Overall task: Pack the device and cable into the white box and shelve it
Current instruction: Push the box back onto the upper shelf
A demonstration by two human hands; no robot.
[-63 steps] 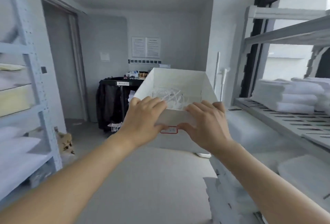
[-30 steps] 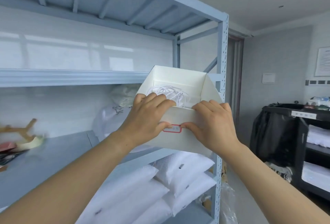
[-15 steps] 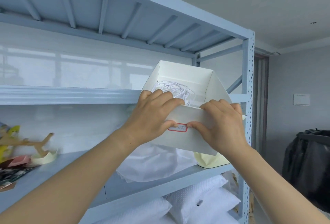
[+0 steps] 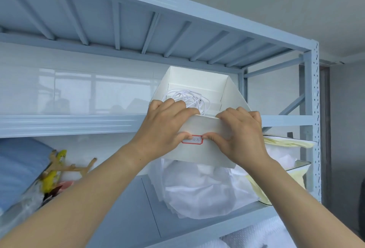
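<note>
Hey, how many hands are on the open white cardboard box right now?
2. The left hand grips the near wall of the white cardboard box on its left, the right hand on its right; both thumbs meet at the red-bordered label. No other hands show.

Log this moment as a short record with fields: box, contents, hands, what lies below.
box: white box, open-topped, raised in front of the blue metal rack; red-edged label on its near wall
contents: coiled white cable; no device visible
left hand: grips the near wall, fingers over the rim
right hand: same grip, beside the left
below box: white bag on a rack shelf
</note>
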